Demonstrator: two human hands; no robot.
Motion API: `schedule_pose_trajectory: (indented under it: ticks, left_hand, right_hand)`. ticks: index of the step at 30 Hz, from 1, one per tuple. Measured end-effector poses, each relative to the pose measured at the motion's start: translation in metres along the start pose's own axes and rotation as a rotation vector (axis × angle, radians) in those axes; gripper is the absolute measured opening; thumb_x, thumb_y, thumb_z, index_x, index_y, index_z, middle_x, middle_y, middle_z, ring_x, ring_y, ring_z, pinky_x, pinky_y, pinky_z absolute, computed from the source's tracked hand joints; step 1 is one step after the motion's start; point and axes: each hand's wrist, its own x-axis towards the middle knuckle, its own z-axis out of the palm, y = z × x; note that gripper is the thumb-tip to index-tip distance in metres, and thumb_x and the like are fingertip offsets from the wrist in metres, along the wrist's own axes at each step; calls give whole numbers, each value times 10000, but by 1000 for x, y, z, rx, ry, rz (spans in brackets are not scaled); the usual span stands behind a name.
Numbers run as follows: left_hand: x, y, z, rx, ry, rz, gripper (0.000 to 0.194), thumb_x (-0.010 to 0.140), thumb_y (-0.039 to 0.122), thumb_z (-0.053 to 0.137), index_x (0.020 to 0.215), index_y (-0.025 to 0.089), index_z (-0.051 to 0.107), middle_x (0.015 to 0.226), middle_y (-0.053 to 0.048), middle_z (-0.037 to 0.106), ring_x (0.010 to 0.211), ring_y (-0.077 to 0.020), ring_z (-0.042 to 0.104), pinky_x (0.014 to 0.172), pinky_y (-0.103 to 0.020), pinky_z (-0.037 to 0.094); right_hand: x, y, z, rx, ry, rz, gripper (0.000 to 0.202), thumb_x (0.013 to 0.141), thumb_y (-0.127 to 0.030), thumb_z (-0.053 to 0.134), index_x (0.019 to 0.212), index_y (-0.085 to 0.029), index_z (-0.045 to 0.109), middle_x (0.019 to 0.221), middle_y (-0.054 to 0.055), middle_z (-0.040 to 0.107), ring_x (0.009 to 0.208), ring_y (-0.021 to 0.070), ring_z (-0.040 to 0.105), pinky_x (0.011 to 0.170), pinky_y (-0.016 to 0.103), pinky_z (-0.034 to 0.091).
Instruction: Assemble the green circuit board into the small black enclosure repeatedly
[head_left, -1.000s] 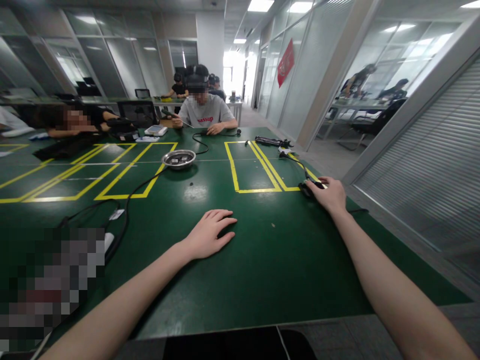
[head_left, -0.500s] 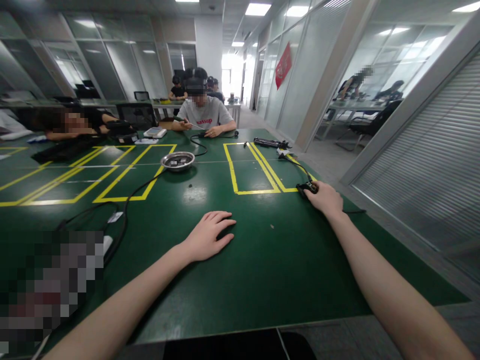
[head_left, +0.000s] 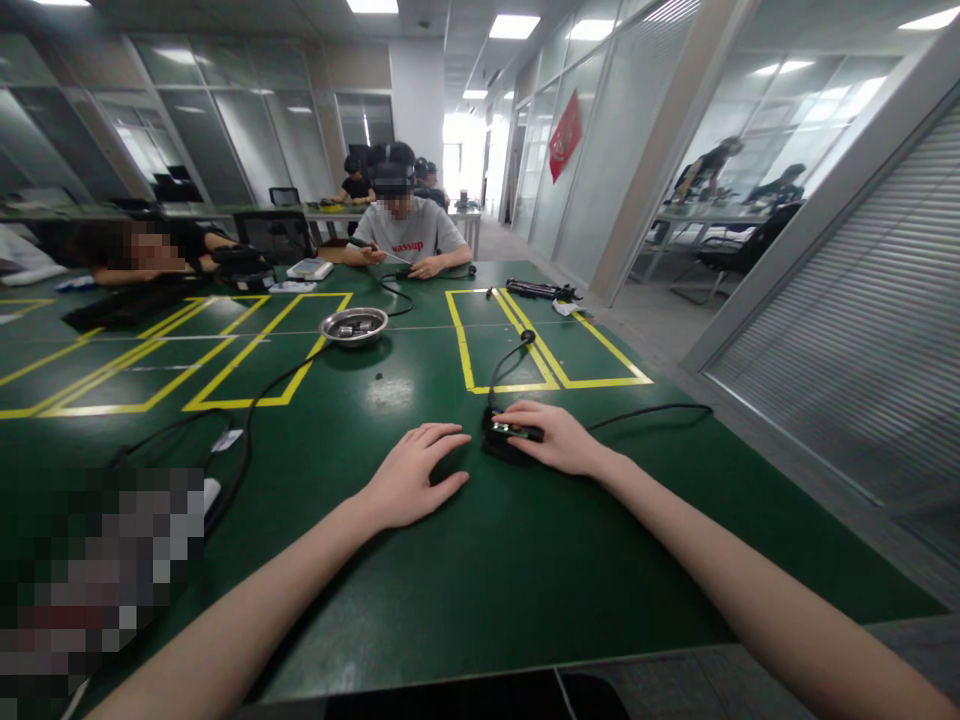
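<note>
My right hand (head_left: 556,438) has its fingers wrapped over a small black corded device (head_left: 501,446) on the green table (head_left: 465,570). The device's exact kind is unclear, and my fingers cover part of it. From its far side a black cable runs up to a round black end (head_left: 528,338) on the yellow tape. More cable (head_left: 652,409) trails off to the right of my wrist. My left hand (head_left: 418,473) lies palm down, fingers spread and holding nothing, just left of the device without touching it.
A steel bowl (head_left: 352,343) with small metal parts stands beyond my left hand. Yellow tape (head_left: 514,388) marks rectangles. A folded black tripod-like object (head_left: 541,290) lies at the far right. Across the table a co-worker (head_left: 409,235) holds a thin tool; another person leans at left.
My right hand has brought the black device from the table's right side leftward and nearer, close to my left hand; its cable came along. My left hand has stayed put.
</note>
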Motion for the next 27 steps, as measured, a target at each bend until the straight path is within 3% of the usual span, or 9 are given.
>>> schedule_pose_trajectory:
  ticks: [3, 6, 8, 14, 17, 21, 24, 27]
  left_hand:
    - [1, 6, -4, -50, 63, 61, 370, 913, 446, 688, 1196, 209, 664, 1195, -116, 715, 1104, -285, 659, 980, -448, 537]
    - [1, 12, -6, -54, 10, 118, 341, 876, 513, 720, 993, 198, 662, 921, -74, 721, 871, -253, 665, 826, -405, 543]
    - [0, 13, -5, -38, -18, 114, 388, 861, 544, 734, 1009, 195, 650, 903, -67, 716, 845, -249, 662, 807, -398, 534]
    - [-3, 11, -5, 44, -82, 101, 778, 803, 561, 806, 1429, 200, 517, 1148, -98, 720, 994, -287, 670, 909, -437, 528]
    - [-2, 12, -7, 107, -99, 90, 799, 796, 595, 807, 1445, 215, 537, 1214, -115, 699, 1075, -310, 658, 965, -460, 516]
    - [-2, 12, -8, 137, -109, 65, 783, 810, 640, 774, 1442, 224, 572, 1291, -133, 667, 1169, -332, 632, 1049, -491, 489]
    - [-2, 11, -7, 135, -116, 43, 795, 820, 646, 762, 1458, 214, 563, 1334, -144, 652, 1221, -343, 615, 1085, -502, 474]
    - [-3, 8, -6, 125, -100, 31, 785, 830, 643, 755, 1465, 228, 554, 1394, -147, 636, 1283, -349, 592, 1109, -506, 463]
  right_hand:
    - [-1, -39, 18, 159, -130, -232, 359, 941, -249, 667, 1296, -234, 720, 1269, 98, 718, 1109, 228, 719, 965, 343, 565]
    - [-3, -62, 27, 202, -172, -299, 457, 899, -239, 679, 1354, -210, 652, 1239, 104, 728, 1083, 237, 730, 926, 336, 574]
    - [-4, -66, 28, 210, -161, -313, 482, 861, -247, 695, 1336, -197, 632, 1199, 102, 736, 1063, 242, 735, 900, 329, 576]
    - [-4, -54, 12, 137, -60, -293, 443, 852, -285, 705, 1282, -236, 616, 1226, 93, 687, 968, 206, 710, 813, 294, 562]
    - [-4, -45, 2, 68, -52, -185, 406, 845, -302, 726, 1227, -215, 618, 1204, 93, 673, 847, 180, 683, 733, 285, 537]
    - [-1, -28, -6, -15, -120, -51, 174, 924, -372, 692, 947, -200, 703, 889, 44, 717, 695, 164, 634, 651, 267, 460]
    - [0, -20, -5, 2, -144, -48, 277, 983, -413, 620, 870, -196, 750, 803, 54, 747, 712, 184, 663, 661, 274, 448]
    - [-1, -23, 0, 46, -88, -66, 326, 996, -438, 590, 883, -195, 776, 790, 63, 763, 678, 183, 662, 653, 278, 446]
